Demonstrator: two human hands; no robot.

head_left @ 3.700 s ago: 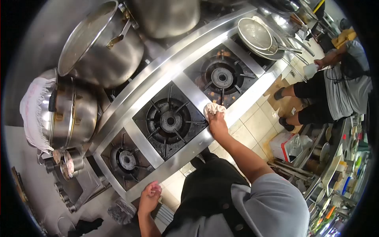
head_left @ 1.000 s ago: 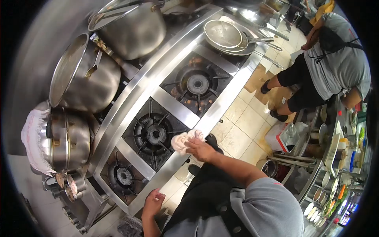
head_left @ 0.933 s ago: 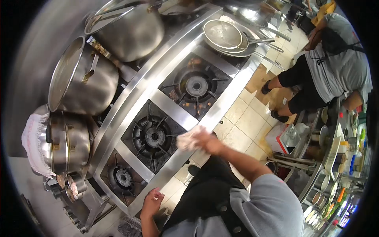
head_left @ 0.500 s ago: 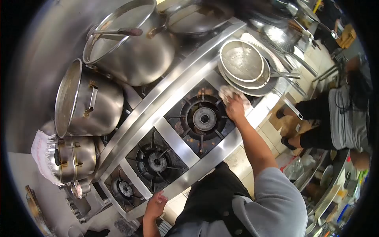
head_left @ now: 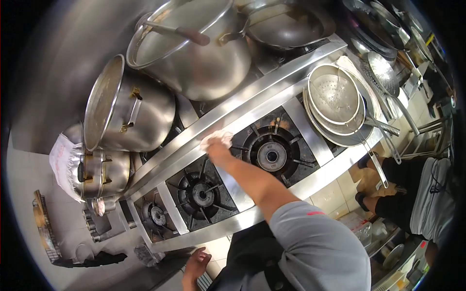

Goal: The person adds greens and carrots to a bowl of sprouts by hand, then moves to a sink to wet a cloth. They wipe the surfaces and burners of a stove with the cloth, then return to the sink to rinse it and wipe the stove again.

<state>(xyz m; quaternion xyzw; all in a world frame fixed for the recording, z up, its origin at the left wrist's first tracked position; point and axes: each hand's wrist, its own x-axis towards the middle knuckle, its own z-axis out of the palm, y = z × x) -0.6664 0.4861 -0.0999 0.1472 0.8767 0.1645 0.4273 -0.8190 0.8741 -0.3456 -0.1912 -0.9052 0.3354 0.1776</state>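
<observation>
Right hand (head_left: 219, 145): fingers are clamping on a crumpled off-white cloth (head_left: 212, 139), which is lying against the stainless-steel stove top (head_left: 242, 217) along its rear strip, between the middle and far black burners. Left hand (head_left: 196, 264): fingers are curling loosely, hovering just beside the front edge; thumb-to-finger contact is not resolving clearly. The right forearm is crossing above the steel divider. Round metal strainers (head_left: 335, 94) are sitting stacked in a dark shallow pan (head_left: 357, 140) at the far end. Behind the raised ledge, large silvery pots (head_left: 194, 68) are standing. At right, a person in a grey top (head_left: 429, 194) is standing on the floor.
</observation>
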